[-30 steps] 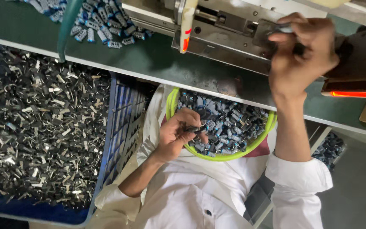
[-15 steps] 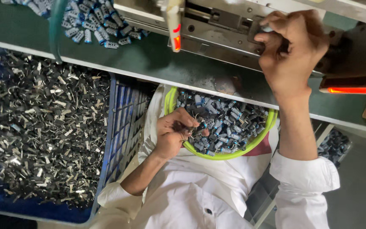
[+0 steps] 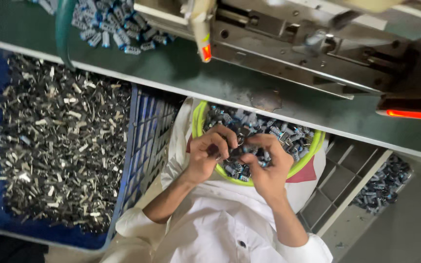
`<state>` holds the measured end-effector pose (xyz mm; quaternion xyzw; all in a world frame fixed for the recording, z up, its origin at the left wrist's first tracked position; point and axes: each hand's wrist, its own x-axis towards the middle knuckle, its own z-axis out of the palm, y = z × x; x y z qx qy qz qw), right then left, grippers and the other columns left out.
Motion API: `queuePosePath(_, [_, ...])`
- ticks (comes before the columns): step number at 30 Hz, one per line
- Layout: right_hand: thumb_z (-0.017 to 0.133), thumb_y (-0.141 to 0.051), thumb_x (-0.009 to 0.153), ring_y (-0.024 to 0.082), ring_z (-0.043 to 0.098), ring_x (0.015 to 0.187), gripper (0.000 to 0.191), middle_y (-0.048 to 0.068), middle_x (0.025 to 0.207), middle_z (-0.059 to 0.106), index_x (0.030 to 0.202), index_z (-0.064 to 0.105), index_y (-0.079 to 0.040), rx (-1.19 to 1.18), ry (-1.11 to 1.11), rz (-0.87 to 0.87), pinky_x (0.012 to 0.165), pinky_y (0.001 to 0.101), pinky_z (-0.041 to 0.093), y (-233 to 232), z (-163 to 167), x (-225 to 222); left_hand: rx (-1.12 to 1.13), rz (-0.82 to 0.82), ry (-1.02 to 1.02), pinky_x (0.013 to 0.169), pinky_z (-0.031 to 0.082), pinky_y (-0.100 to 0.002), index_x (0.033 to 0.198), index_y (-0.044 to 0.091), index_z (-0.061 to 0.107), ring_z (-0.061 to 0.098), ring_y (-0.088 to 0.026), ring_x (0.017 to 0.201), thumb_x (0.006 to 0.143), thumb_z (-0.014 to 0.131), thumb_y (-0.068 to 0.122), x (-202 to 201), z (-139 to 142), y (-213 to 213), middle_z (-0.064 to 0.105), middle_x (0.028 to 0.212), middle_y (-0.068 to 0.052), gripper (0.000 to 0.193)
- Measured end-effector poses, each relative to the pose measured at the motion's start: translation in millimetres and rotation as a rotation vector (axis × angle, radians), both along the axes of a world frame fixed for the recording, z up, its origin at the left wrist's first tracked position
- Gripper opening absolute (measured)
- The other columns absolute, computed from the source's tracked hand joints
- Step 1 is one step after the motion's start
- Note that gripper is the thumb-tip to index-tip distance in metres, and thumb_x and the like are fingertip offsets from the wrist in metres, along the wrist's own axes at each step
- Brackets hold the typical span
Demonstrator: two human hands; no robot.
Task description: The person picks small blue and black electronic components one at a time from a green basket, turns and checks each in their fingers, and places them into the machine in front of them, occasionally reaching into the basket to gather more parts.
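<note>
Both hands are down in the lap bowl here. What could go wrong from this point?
1. The green bowl sits on the lap under the bench edge, heaped with small cylindrical parts; a knee shift could tip it.
2. Left hand and right hand pinch parts close together, so one could slip and fall to the floor.
3. The blue crate of metal clips sits beside the left elbow; a bump might scatter them.

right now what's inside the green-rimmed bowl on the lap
The green-rimmed bowl holds a heap of small dark cylindrical parts. The left hand and right hand cover the near part of the heap, and the bowl's bottom is hidden.
</note>
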<state>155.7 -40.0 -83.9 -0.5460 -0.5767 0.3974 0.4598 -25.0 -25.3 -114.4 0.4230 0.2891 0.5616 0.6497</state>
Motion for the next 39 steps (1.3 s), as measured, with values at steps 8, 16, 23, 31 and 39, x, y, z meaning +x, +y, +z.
queuePosePath(8, [0.07, 0.017, 0.088, 0.023, 0.071, 0.095, 0.029, 0.019, 0.106, 0.07, 0.104, 0.052, 0.0, -0.013, 0.313, -0.015, 0.076, 0.0307, 0.062, -12.7, -19.2, 0.5, 0.438, 0.156, 0.478, 0.07, 0.057, -0.031, 0.083, 0.005, 0.062, 0.071, -0.021, 0.083, 0.067, 0.06, -0.018, 1.1, 34.4, 11.0, 0.069, 0.099, -0.009, 0.028])
queuePosePath(16, [0.063, 0.019, 0.084, 0.021, 0.066, 0.083, 0.035, 0.014, 0.094, 0.066, 0.107, 0.054, -0.007, -0.28, 0.985, -0.232, 0.072, 0.0317, 0.055, 2.4, -34.7, 45.3, 0.262, 0.126, 0.395, 0.079, 0.063, -0.029, 0.096, 0.003, 0.071, 0.077, -0.02, 0.087, 0.071, 0.055, -0.011, -8.4, 29.5, -3.6, 0.076, 0.103, -0.012, 0.033])
queuePosePath(23, [0.069, 0.03, 0.094, 0.027, 0.077, 0.092, 0.044, 0.006, 0.094, 0.056, 0.105, 0.045, -0.006, 0.223, 0.295, -0.08, 0.062, 0.0298, 0.06, 51.2, 20.4, 60.1, 0.216, -0.308, 0.144, 0.108, 0.052, -0.037, 0.111, -0.002, 0.072, 0.067, -0.029, 0.125, 0.084, 0.077, 0.014, -27.5, 15.4, -11.2, 0.069, 0.129, -0.02, 0.032])
queuePosePath(31, [0.053, 0.025, 0.084, 0.025, 0.073, 0.092, 0.029, 0.015, 0.1, 0.067, 0.107, 0.056, 0.008, 0.735, -0.468, -0.107, 0.083, 0.0333, 0.063, 178.4, 59.5, 61.2, 0.258, -0.138, 0.251, 0.085, 0.063, -0.03, 0.101, 0.004, 0.075, 0.079, -0.021, 0.095, 0.089, 0.076, -0.002, -14.8, 21.2, -13.4, 0.079, 0.095, -0.009, 0.013])
queuePosePath(39, [0.063, 0.026, 0.095, 0.024, 0.075, 0.093, 0.025, 0.015, 0.101, 0.067, 0.101, 0.054, 0.005, 0.644, -0.429, 0.124, 0.085, 0.0353, 0.062, 180.2, 76.9, 58.9, 0.16, -0.046, 0.085, 0.086, 0.066, -0.036, 0.088, 0.0, 0.067, 0.076, -0.024, 0.092, 0.086, 0.074, -0.016, -13.4, 12.8, -19.8, 0.074, 0.094, -0.013, 0.017])
